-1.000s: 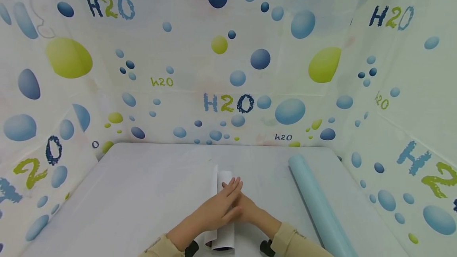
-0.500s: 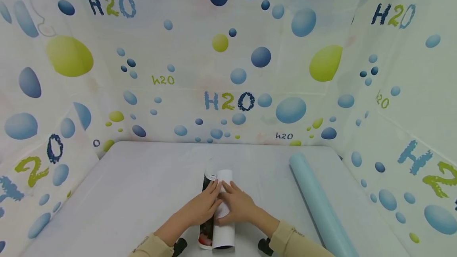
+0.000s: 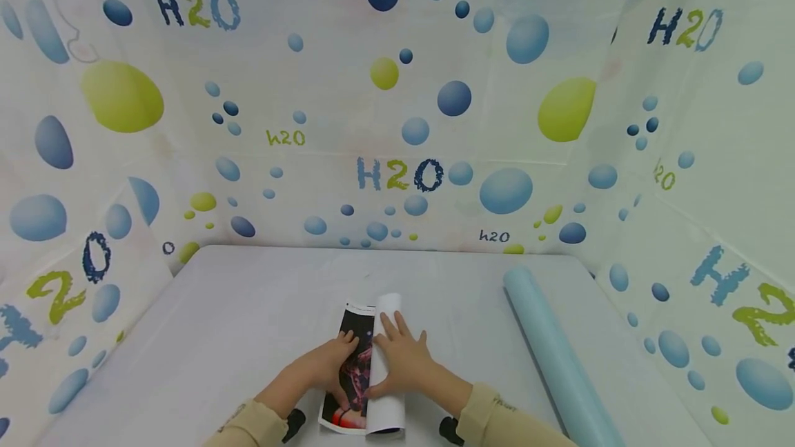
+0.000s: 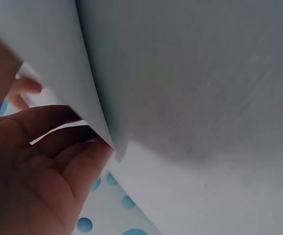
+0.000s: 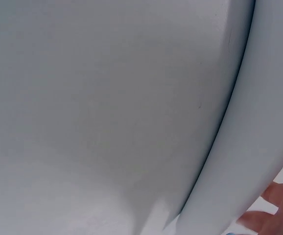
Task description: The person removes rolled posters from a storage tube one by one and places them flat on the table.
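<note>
In the head view a partly unrolled poster lies at the table's front middle. Its dark printed part [image 3: 358,361] shows pink and red shapes, and its right side remains a white roll [image 3: 388,412]. My left hand [image 3: 323,366] lies over the left edge, fingers and thumb on the print. My right hand [image 3: 405,359] rests on the white roll with spread fingers. In the left wrist view the fingertips of my left hand [image 4: 38,181] pass behind the sheet's white back [image 4: 53,54]. In the right wrist view the roll's white curve [image 5: 244,132] hides most of my right hand [image 5: 281,210].
A long light-blue roll [image 3: 555,354] lies on the right side of the white table [image 3: 248,316]. Bubble-patterned sheeting [image 3: 323,88] with H2O lettering stands behind and beside the table. Dark wrist devices [image 3: 294,425] sit under both forearms.
My hands, overlapped over the roll a second ago, have moved apart. The left hand has drawn the sheet's edge leftward, and a wider strip of the dark print shows.
</note>
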A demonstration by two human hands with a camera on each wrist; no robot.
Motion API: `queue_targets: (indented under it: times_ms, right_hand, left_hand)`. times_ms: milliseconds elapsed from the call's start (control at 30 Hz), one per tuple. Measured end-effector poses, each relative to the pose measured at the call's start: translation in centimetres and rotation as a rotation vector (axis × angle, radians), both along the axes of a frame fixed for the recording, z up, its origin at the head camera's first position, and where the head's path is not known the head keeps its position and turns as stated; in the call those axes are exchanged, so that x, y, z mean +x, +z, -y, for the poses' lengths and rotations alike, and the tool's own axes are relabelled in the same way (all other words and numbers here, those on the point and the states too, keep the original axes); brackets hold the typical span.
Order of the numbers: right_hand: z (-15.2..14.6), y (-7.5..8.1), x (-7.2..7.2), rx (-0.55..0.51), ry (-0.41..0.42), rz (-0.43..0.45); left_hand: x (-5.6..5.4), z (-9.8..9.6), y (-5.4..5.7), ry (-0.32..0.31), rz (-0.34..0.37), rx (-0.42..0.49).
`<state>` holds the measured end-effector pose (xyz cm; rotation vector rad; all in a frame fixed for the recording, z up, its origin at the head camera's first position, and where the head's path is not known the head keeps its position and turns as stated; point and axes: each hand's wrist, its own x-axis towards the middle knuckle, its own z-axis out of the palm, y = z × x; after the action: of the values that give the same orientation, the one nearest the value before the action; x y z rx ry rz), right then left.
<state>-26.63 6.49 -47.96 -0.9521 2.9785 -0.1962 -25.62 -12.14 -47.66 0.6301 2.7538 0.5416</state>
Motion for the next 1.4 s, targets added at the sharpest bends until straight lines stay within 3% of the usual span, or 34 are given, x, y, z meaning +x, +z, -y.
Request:
queue_targets:
  times_ms: [167, 300, 633, 900, 1400]
  right_hand:
    - [0.8, 0.0, -0.1, 0.143, 0.066, -0.101]
    - [1.6, -0.2, -0.3, 0.23, 0.089, -0.111]
    - [3.8, -0.2, 0.1, 0.406, 0.016, -0.099]
    - [3.1, 1.0, 0.9, 0.478, -0.057, -0.099]
    - [0.7, 1.0, -0.9, 0.549, -0.147, -0.139]
  left_hand:
    - [0.0, -0.5, -0.1, 0.016, 0.024, -0.07]
    - [0.0, -0.8, 0.0, 0.028, 0.04, -0.093]
    - [0.2, -1.2, 0.4, 0.07, 0.042, -0.127]
    - [0.2, -1.3, 0.6, 0.061, 0.048, -0.151]
    - [-1.4, 0.1, 0.1, 0.03, 0.032, -0.132]
